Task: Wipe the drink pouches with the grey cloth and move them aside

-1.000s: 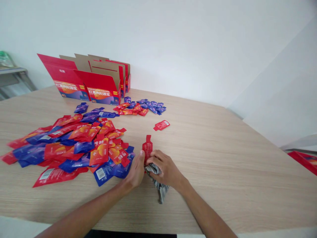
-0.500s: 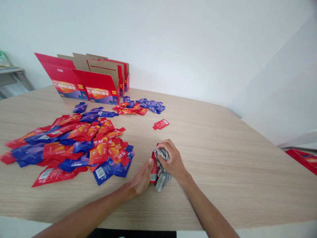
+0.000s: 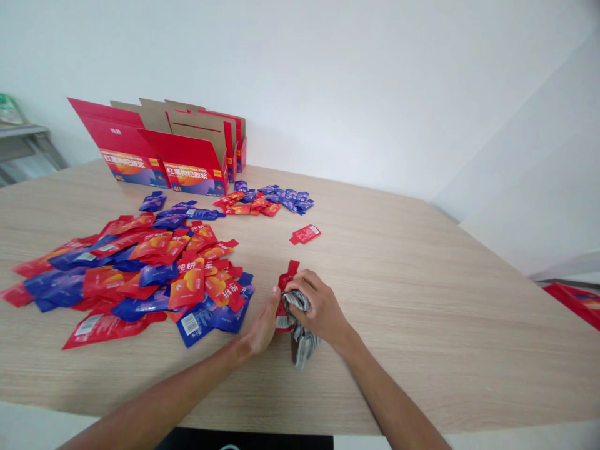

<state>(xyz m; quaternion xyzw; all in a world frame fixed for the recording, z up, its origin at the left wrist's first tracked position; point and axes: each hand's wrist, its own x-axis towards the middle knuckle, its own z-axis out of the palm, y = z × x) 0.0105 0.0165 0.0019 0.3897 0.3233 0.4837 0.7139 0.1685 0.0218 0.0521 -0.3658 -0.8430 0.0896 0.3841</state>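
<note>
Evidently you're wiping: at lower centre, your right grip (image 3: pixel 310 303) clutches the striped cloth (image 3: pixel 305 347) against the red pouch (image 3: pixel 286 277), whose left edge your left grip (image 3: pixel 263 323) pinches. The next stroke likely calls for keeping that edge steady. Farther off, open boxes (image 3: pixel 190 160) stand upper left.

Bright, even light, stretched edges

Bright, diffuse light covers the tabletop (image 3: pixel 445 300) and the white wall (image 3: pixel 356 81); its source cannot be told. A faint, soft-edged shadow lies on the near left, beside the left forearm (image 3: pixel 187 387). Small highlights show on the pouches (image 3: pixel 187 284). Wide-angle distortion stretches those at the left edge, where detail softens, and the far right corner darkens.
</note>
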